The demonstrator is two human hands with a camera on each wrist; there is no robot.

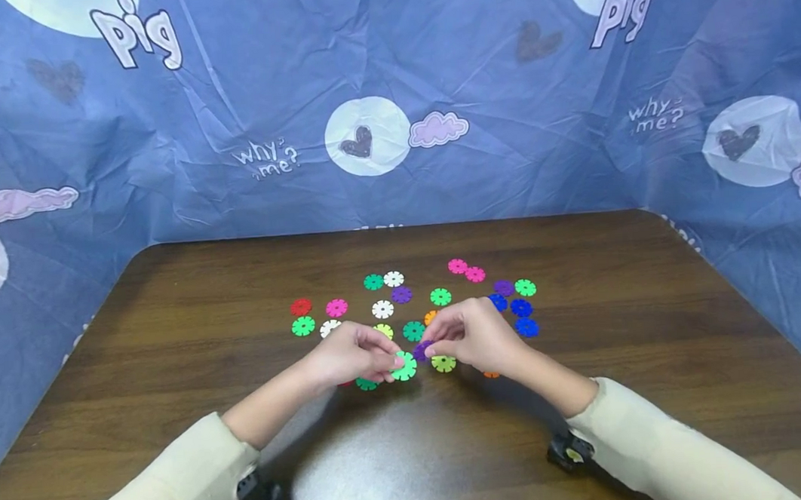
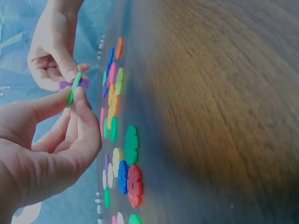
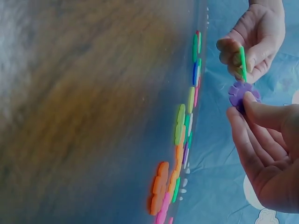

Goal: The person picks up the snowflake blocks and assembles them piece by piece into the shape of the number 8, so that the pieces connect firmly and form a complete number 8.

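My left hand (image 1: 355, 354) pinches a light green notched disc (image 1: 404, 366) between thumb and fingers, held above the table. Facing it, my right hand (image 1: 476, 337) pinches a purple notched disc (image 1: 422, 351) by its edge. In the right wrist view the green disc (image 3: 243, 63) is edge-on, its lower end right at the rim of the purple disc (image 3: 240, 94), which shows its flat face. From the left wrist the two discs overlap, the green disc (image 2: 74, 88) crossing in front of the purple one (image 2: 84, 83).
Several notched discs in many colours lie flat on the brown wooden table (image 1: 193, 321), among them a red disc (image 1: 301, 307), a white disc (image 1: 382, 309), a blue disc (image 1: 527, 327) and a pink disc (image 1: 457, 266). A blue printed cloth (image 1: 438, 187) hangs behind the table.
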